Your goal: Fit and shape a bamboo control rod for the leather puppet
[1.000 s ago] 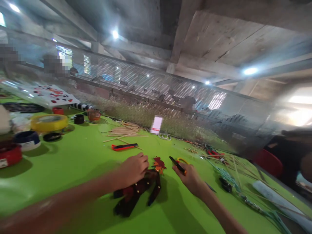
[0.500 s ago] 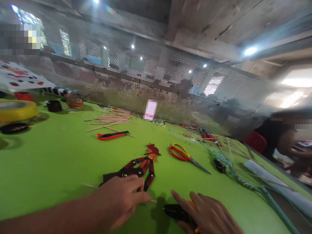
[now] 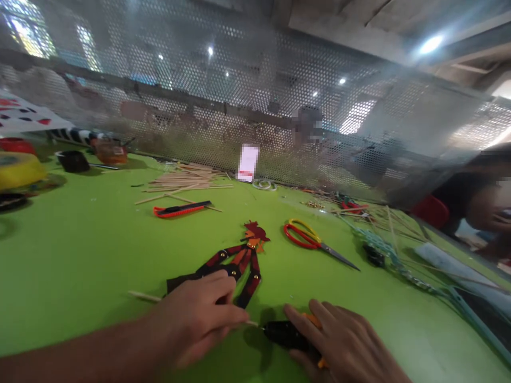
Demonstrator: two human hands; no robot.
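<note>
My left hand point(image 3: 199, 314) is closed in a pinch around a thin wooden stick point(image 3: 144, 296). One end of the stick sticks out to the left and a short tip shows past my fingers. A black and orange hot glue gun point(image 3: 285, 332) is in my right hand point(image 3: 339, 340), its metal tip at or very near the stick's end; I cannot tell if they touch. Just beyond my left hand lies a jointed paper puppet point(image 3: 241, 258) in dark red, black and orange, with brass fasteners. My left hand covers part of it.
On the green table point(image 3: 99, 239) lie scissors point(image 3: 305, 234), a red utility knife point(image 3: 181, 209) and a pile of sticks point(image 3: 187, 177). Yellow tape point(image 3: 19, 170) stands left. A phone point(image 3: 485, 314) and green cord point(image 3: 399, 266) lie right. A perforated screen point(image 3: 199, 106) borders the back.
The glue gun has moved left, closer to the stick's tip. My left hand keeps its pinch on the stick. The camera view has tilted slightly down.
</note>
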